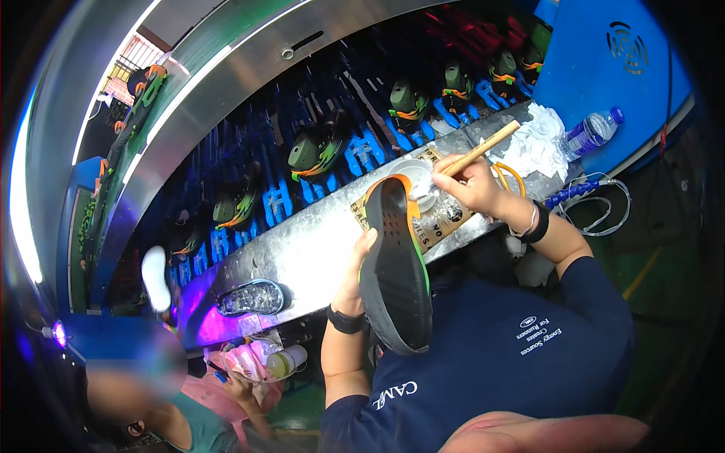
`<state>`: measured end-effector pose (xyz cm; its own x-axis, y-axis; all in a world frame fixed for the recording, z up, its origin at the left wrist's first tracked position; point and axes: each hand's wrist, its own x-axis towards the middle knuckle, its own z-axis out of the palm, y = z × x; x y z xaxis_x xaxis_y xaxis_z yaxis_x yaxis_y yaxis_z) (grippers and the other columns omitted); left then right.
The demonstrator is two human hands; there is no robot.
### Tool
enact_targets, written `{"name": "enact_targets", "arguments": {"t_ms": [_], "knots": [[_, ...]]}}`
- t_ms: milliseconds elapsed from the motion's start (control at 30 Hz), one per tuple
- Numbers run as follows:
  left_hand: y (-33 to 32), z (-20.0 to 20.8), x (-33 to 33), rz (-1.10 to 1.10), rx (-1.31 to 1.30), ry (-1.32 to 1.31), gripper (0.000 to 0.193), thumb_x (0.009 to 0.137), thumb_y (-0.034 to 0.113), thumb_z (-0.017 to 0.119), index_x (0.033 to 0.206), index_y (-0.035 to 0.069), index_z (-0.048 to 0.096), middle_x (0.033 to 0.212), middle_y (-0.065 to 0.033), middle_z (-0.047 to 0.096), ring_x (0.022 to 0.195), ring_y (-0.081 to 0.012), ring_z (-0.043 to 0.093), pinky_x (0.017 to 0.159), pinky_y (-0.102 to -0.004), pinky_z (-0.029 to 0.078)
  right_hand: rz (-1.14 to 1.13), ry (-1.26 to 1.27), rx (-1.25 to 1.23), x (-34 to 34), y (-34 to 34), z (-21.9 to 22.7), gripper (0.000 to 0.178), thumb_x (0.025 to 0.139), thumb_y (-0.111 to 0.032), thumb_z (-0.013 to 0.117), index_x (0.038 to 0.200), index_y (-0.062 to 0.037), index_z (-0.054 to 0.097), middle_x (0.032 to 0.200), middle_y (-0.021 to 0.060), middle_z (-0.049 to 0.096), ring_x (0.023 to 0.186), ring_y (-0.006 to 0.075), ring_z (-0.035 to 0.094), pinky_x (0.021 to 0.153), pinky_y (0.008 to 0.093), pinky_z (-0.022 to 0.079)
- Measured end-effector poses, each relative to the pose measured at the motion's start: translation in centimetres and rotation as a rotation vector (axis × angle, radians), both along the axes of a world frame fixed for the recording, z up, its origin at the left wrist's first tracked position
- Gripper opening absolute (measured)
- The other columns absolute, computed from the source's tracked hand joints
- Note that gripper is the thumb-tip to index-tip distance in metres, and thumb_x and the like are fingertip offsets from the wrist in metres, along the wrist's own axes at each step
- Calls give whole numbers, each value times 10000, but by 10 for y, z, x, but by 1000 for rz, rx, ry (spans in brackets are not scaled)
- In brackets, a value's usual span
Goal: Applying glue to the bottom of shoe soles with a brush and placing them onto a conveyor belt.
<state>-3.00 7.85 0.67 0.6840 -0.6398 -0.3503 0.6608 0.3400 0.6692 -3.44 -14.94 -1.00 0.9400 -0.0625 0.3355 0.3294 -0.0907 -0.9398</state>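
Observation:
My left hand (353, 273) grips a black shoe sole (396, 291) by its side, thumb over the edge. The sole stands tilted, its orange-rimmed, perforated end uppermost and a green edge along one side. In my right hand (472, 185) is a wooden-handled brush (491, 145), its handle slanting up to the right. The brush's lower end is at the white bowl (411, 166), partly hidden by my fingers and the sole. Beneath the bowl lies a printed brown cardboard sheet (440, 225) on the metal ledge (302, 245).
Dark shoes with orange and green trim (316, 151) sit on blue holders beyond the ledge. Crumpled white paper (538, 143) and a bottle (593, 134) are at right. Another sole (253, 297) lies at left. A co-worker (189, 415) is at lower left.

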Motion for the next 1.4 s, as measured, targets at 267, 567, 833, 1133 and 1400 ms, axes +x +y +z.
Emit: {"name": "enact_targets", "arguments": {"t_ms": [267, 567, 833, 1133, 1400], "knots": [[-2, 3, 0, 1, -37, 12, 319, 823, 270, 445, 1025, 24, 466, 865, -68, 566, 726, -114, 559, 641, -218, 462, 69, 86, 240, -11, 5, 5, 90, 782, -108, 548, 773, -19, 542, 633, -15, 487, 550, 26, 435, 491, 164, 346], [-3, 3, 3, 24, -80, 50, 345, 822, 246, 448, 1098, 44, 399, 896, -61, 550, 749, -113, 553, 654, -229, 465, 27, 97, 266, -19, 2, -1, 91, 771, -100, 553, 775, -10, 540, 621, -11, 495, 517, 17, 425, 462, 153, 331], [-11, 5, 9, -24, 60, -235, 363, 808, 261, 437, 1098, 43, 425, 922, -78, 546, 781, -141, 549, 688, -253, 460, -135, -122, 15, -1, 9, -3, 62, 764, -63, 553, 765, -4, 535, 620, -12, 489, 518, 23, 417, 446, 170, 321], [-12, 14, 22, -127, 105, -328, 633, 755, 293, 506, 1250, 24, 218, 1135, -113, 409, 1012, -170, 440, 832, -284, 382, 40, -98, -26, -21, 18, 8, 27, 755, -34, 549, 762, -8, 547, 644, 0, 499, 524, 35, 411, 460, 183, 317], [-10, 18, 34, -144, 130, -379, 573, 769, 241, 484, 1236, 15, 243, 1156, -110, 399, 1047, -177, 412, 880, -295, 329, 129, -157, -29, -34, 19, 17, 27, 758, -42, 551, 758, -19, 537, 594, 0, 504, 519, 30, 456, 455, 175, 340]]}}
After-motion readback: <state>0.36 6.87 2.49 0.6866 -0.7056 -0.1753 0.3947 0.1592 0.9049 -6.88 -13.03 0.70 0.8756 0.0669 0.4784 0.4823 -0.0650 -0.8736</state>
